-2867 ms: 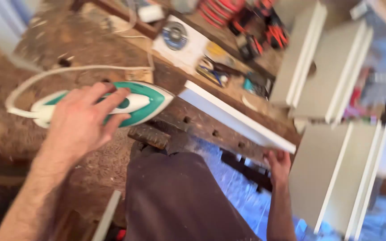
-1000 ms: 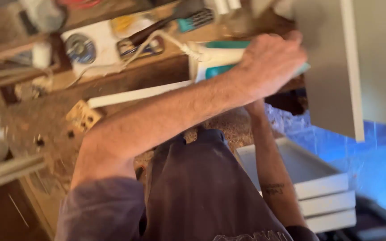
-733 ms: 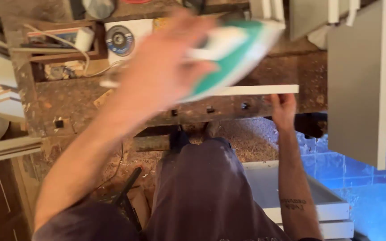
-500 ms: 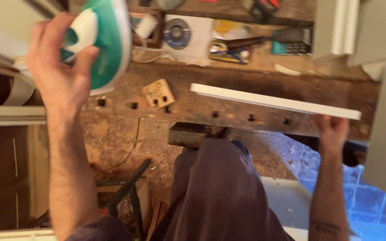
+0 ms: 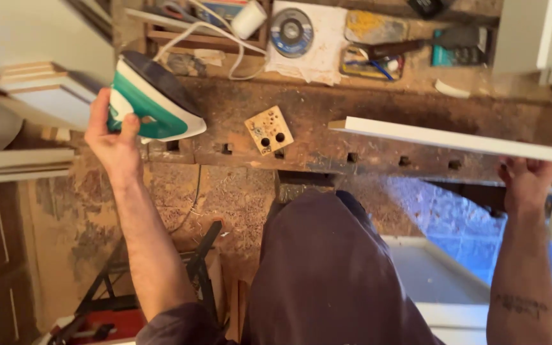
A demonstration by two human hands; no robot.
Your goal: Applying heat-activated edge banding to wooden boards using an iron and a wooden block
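My left hand (image 5: 115,137) grips a green and white clothes iron (image 5: 154,99) and holds it up, tilted, at the left end of the worn wooden workbench (image 5: 378,131). Its white cord (image 5: 209,38) runs up toward the back of the bench. My right hand (image 5: 527,184) holds the near right end of a long white board (image 5: 455,140) that lies edge-on along the bench's front. A small wooden block with two holes (image 5: 269,130) rests on the bench between my hands.
At the back of the bench lie a grinding disc (image 5: 291,30) on white paper, pliers and small tools (image 5: 378,54). White panels (image 5: 33,96) are stacked at the left, white cabinet parts (image 5: 535,35) stand at the right. A folding stand (image 5: 161,281) and sawdust are on the floor.
My left hand has swung the iron from the right side of the bench across to the left and lowered it a little. My right hand stays on the white board.
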